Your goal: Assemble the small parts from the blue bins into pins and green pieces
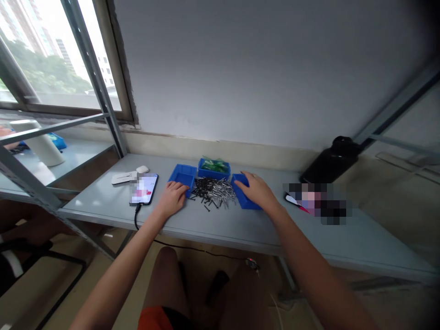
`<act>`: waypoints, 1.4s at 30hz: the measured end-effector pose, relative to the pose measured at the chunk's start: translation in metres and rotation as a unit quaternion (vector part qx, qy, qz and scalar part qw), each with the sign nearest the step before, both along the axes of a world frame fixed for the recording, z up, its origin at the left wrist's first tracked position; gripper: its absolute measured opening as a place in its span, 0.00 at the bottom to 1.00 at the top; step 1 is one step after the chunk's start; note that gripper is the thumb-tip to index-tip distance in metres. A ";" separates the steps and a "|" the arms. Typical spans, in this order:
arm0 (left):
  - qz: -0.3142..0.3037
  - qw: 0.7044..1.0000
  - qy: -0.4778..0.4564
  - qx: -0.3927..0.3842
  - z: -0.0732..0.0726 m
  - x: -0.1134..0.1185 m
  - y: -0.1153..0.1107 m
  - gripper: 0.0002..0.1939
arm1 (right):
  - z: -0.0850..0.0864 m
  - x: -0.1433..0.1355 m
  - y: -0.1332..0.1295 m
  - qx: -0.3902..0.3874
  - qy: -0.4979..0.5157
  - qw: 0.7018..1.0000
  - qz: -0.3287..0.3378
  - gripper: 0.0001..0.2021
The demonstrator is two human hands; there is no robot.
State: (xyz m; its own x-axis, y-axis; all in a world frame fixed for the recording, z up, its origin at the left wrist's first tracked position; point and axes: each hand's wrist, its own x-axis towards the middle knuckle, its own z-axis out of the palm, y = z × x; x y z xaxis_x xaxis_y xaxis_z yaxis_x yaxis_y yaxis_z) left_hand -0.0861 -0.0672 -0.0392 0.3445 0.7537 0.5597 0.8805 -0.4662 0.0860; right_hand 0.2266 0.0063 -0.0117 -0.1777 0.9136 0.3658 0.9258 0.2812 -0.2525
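Observation:
My left hand (174, 198) is on the near edge of the left blue bin (183, 170), its fingers bent over the rim. That bin's visible inside holds nothing. The right blue bin (248, 201) is in the grasp of my right hand (256, 188), thumb and fingers over its left and far sides; the hand hides much of its inside. A loose pile of black screws (205, 187) and silver screws (222, 190) lies between the two bins. Just behind the pile, a third blue bin (213, 174) contains green plastic bags (215, 164).
Left of the bins are a phone (148, 189) on a cable, a white earbud case (142, 169) and a white flat object (120, 178). A black bottle (330, 160) and a blurred item are at right. Another person sits beyond the metal frame (113, 128).

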 end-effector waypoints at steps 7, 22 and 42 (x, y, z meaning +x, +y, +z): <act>-0.007 1.000 0.001 -0.003 0.000 0.005 -0.001 0.14 | -0.022 0.000 -0.048 -0.011 -0.015 1.000 -0.018 0.17; 0.013 0.991 0.008 -0.136 -0.003 0.052 -0.044 0.14 | -0.049 -0.075 -0.078 -0.012 0.004 0.986 0.166 0.11; -0.088 0.883 -0.402 -0.226 -0.011 0.080 -0.025 0.17 | -0.053 -0.075 -0.084 -0.104 0.354 0.906 0.207 0.07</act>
State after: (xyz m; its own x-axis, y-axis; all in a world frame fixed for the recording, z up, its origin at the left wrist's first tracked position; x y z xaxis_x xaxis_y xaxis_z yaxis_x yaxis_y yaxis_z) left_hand -0.0063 -0.0919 -0.0504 0.1076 0.9371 0.3321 0.3678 -0.3478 0.8624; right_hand 0.1514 -0.0773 -0.0647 -0.3098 0.8842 0.3497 0.3372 0.4461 -0.8290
